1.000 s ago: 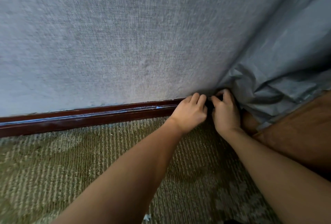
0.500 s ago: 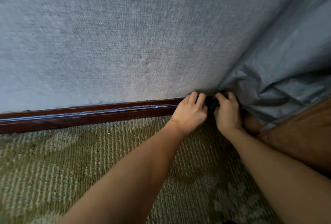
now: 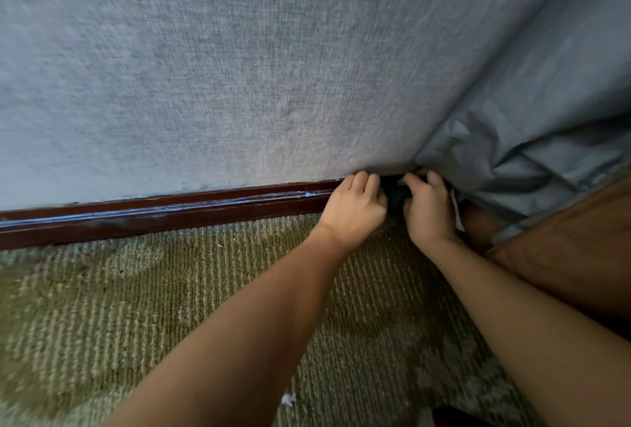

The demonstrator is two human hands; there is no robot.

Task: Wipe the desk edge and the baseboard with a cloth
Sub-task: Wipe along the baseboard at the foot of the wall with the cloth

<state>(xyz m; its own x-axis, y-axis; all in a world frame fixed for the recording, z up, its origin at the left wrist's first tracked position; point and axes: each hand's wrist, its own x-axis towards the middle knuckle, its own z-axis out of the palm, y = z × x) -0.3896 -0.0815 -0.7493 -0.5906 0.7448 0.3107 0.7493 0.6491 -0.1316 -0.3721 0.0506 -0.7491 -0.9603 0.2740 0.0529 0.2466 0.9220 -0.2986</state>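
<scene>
A dark reddish-brown baseboard (image 3: 164,213) runs along the foot of a grey textured wall (image 3: 239,68). At its right end a small dark green cloth (image 3: 396,193) shows between my two hands, mostly hidden by them. My left hand (image 3: 353,209) curls its fingers on the cloth's left side against the baseboard. My right hand (image 3: 426,209) curls round its right side, close to the hanging curtain. Both hands sit side by side, almost touching.
A grey-blue curtain (image 3: 532,139) bunches down to the floor on the right. Brown fabric (image 3: 563,249) lies below it at the right edge. Olive striped carpet (image 3: 153,307) covers the floor, with a small white scrap (image 3: 287,399) near the bottom.
My hands have drawn slightly apart, and the dark cloth now shows between them. They stay at the same spot on the baseboard's right end.
</scene>
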